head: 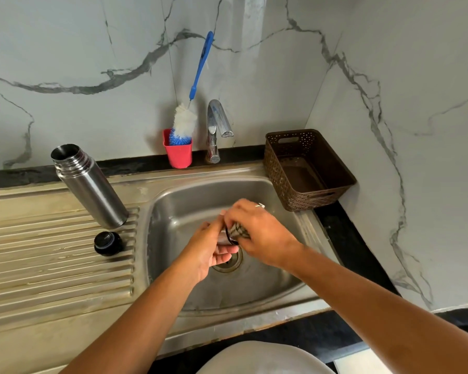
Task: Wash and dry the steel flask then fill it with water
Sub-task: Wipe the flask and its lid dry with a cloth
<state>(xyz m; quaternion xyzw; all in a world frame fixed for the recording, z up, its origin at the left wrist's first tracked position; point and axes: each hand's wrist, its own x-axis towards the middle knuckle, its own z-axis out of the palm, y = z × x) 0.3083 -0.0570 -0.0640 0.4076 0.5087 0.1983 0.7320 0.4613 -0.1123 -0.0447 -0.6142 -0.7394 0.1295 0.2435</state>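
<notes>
Over the sink (pixel 173 201) the left hand (pixel 208 249) grips what looks like a small steel cap (pixel 223 238) and the right hand (pixel 257 233) clutches a patterned scrubber (pixel 238 230) against it, so washing seems underway, with the open steel flask (pixel 88 186) on the drainboard probably needing scrubbing next.

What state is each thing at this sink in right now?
steel flask: upright on drainboard, uncapped
black stopper: off, lying beside flask
tap: no water running
bottle brush: standing in red cup
left hand: holds flask cap over sink
right hand: grips patterned cloth against cap
</notes>
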